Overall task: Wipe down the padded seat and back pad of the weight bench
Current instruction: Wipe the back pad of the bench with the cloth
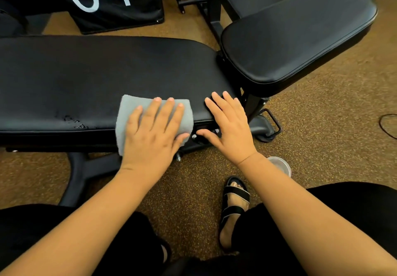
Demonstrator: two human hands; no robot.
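The black weight bench runs across the view: its long back pad (92,78) lies flat on the left, and the shorter seat pad (296,39) tilts up on the right. A folded grey cloth (131,112) is draped over the near edge of the back pad. My left hand (152,133) lies flat on the cloth with fingers spread, pressing it down. My right hand (229,123) rests open beside it on the pad's near right corner, with the thumb down by the frame bolts. Worn, scuffed spots (73,122) mark the pad's near edge to the left of the cloth.
The bench's black frame and foot (266,129) stand on speckled brown rubber flooring. A clear plastic cup (281,165) sits on the floor under my right forearm. My sandalled foot (234,202) is below it. A black box marked "04" (103,0) and another machine frame (206,2) stand behind.
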